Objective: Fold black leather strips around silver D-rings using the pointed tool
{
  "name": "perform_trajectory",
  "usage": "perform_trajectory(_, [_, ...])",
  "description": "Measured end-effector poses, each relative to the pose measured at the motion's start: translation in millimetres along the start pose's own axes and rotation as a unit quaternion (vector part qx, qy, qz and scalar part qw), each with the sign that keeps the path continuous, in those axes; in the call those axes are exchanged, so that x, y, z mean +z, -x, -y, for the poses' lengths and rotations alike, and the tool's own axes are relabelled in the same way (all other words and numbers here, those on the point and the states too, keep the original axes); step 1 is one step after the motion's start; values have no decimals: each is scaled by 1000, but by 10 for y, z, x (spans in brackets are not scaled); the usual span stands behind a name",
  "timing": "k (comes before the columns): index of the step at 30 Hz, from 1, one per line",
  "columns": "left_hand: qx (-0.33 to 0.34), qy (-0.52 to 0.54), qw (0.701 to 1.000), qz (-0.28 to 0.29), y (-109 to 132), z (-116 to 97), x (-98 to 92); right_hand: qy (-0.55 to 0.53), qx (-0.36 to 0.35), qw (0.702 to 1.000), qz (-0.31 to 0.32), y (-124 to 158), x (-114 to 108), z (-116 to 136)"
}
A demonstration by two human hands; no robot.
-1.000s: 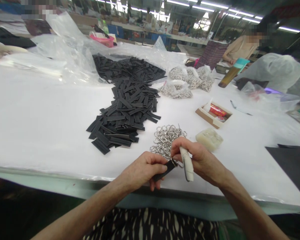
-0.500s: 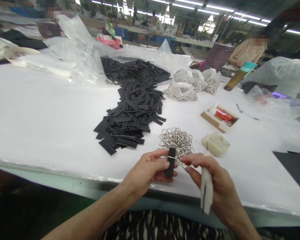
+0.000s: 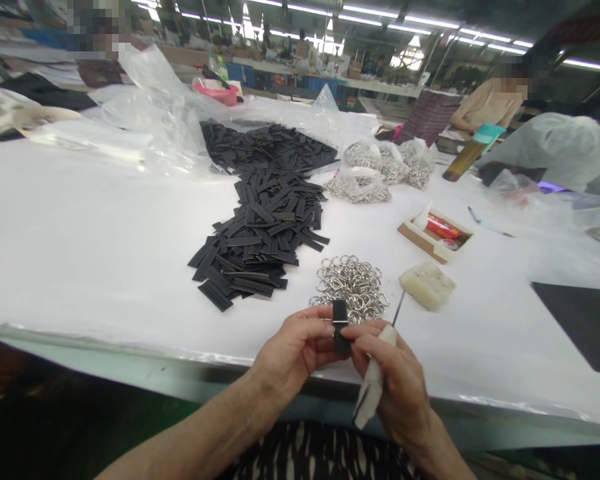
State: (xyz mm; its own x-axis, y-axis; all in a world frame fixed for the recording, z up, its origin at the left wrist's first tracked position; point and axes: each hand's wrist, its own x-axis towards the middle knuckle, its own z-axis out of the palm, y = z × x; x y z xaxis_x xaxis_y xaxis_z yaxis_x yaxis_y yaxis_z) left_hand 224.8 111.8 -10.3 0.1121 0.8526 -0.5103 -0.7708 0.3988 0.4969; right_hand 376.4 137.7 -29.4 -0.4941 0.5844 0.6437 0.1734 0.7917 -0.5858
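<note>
Near the table's front edge, my left hand [image 3: 293, 350] pinches a short black strap piece [image 3: 340, 325] upright; a metal ring sits across its upper part. My right hand [image 3: 395, 380] is closed round a white-wrapped tool [image 3: 373, 387] whose thin metal tip [image 3: 398, 309] points up, and its fingertips touch the strap's lower end. Just beyond both hands lies a heap of loose metal rings [image 3: 353, 288]. A large pile of black strap pieces [image 3: 260, 233] spreads to the left of it.
A pale waxy block [image 3: 427, 285] lies right of the rings, a small cardboard tray [image 3: 433, 233] with tubes behind it. Bags of metal rings [image 3: 380, 170] and clear plastic sheets [image 3: 155, 113] sit farther back. A black sheet [image 3: 580, 320] covers the right; people sit at the far edges.
My right hand moved in from the right and now touches the strap, its tool tilted more upright. The strap stays upright in my left hand, slightly higher.
</note>
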Motion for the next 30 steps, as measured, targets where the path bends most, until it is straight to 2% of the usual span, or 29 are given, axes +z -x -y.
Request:
perform_trajectory(4, [4, -3, 1000, -22, -21, 11, 24, -21, 5, 1000, -4, 61, 22, -9])
perform_trajectory(7, [33, -37, 998, -36, -44, 37, 40, -26, 15, 999, -16, 96, 19, -5])
perform_trajectory(12, [77, -79, 993, -32, -49, 53, 68, 18, -6, 1000, -17, 93, -9, 25])
perform_trajectory(14, [81, -79, 993, -28, -42, 61, 80, 9, 7, 1000, -22, 76, -7, 42])
perform_trajectory(18, [99, -100, 990, -22, -20, 97, 104, -40, 116, 990, -71, 23, 34, 80])
perform_trajectory(21, [129, -133, 982, -21, 0, 124, 108, -58, 244, 963, -101, -29, 67, 102])
perform_trajectory(23, [148, -150, 977, -26, 14, 135, 100, -94, 306, 942, -105, -63, 79, 109])
perform_trajectory(27, [156, -201, 967, -7, 29, 134, 79, -164, 343, 919, -107, -113, 88, 113])
perform_trajectory(30, [150, -219, 964, -25, 30, 126, 82, -194, 362, 905, -114, -130, 91, 120])
